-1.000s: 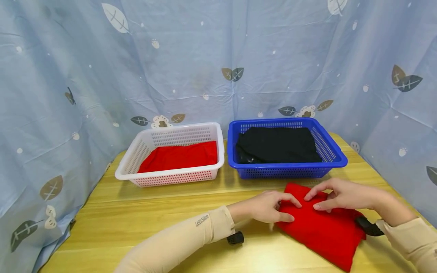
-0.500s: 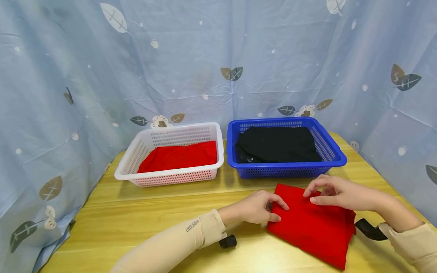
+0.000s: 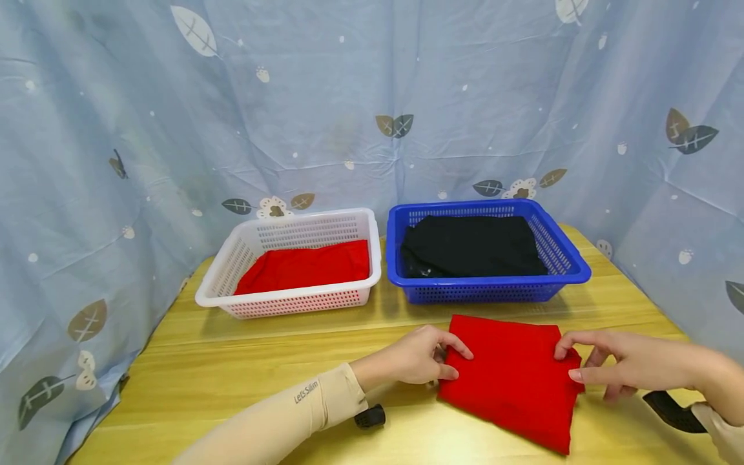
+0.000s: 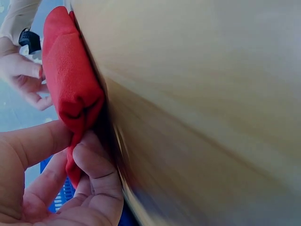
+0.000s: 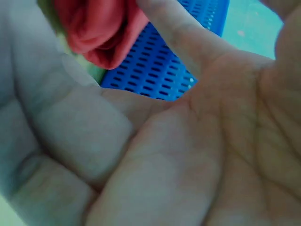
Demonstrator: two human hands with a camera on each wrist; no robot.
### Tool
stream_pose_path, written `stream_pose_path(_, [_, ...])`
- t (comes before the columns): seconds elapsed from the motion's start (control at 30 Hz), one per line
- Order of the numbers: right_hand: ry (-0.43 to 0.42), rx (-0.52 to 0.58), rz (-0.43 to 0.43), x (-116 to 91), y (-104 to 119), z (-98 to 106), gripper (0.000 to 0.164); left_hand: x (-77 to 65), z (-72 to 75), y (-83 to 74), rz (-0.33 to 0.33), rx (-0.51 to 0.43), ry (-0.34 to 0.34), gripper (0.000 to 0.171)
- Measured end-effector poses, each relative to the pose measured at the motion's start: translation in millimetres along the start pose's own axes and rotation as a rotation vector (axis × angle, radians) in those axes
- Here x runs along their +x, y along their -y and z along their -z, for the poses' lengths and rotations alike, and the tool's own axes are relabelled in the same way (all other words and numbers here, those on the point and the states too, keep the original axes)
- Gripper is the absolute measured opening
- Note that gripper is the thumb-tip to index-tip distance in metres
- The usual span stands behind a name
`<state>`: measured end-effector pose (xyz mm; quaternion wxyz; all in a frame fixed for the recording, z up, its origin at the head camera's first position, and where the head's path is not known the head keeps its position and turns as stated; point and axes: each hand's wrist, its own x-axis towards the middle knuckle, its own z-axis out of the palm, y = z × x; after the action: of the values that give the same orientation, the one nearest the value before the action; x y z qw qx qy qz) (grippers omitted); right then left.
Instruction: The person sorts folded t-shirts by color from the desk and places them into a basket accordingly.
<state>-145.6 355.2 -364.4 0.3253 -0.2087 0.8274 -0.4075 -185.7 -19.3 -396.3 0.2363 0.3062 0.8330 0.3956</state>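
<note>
A folded red cloth (image 3: pixel 506 374) lies on the wooden table in front of the blue basket, flat in the head view and thick at its folds in the left wrist view. At its left edge, my left hand (image 3: pixel 417 355) pinches the cloth, thumb and index finger on top and the other fingers under the edge. My right hand (image 3: pixel 639 361) is at the right edge, its fingers loosely bent and the index fingertip and thumb right at the fabric. In the right wrist view its palm (image 5: pixel 188 155) shows, with the red cloth (image 5: pixel 94 28) just past the fingers.
Behind stand a white basket (image 3: pixel 290 296) with a red cloth (image 3: pixel 308 266) in it and a blue basket (image 3: pixel 488 282) holding black cloth (image 3: pixel 476 245). A patterned blue curtain (image 3: pixel 325 97) hangs round the table (image 3: pixel 244 361). Black devices sit at both wrists.
The red cloth has slid left and turned somewhat, with my left hand moving along at its edge. My right hand has gone from the cloth's top to its right edge.
</note>
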Motion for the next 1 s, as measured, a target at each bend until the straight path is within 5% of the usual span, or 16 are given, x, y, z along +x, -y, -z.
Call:
stream_pose_path(0.3, [0.058, 0.089, 0.052, 21, 6, -13, 0.059, -20.3, 13.1, 16.8, 0.035, -0.115, -0.039, 0.026])
stream_pose_path(1.0, [0.11, 0.101, 0.183, 84, 37, -43, 0.062, -74.2, 50.2, 49.4, 0.087, -0.219, -0.073, 0.044])
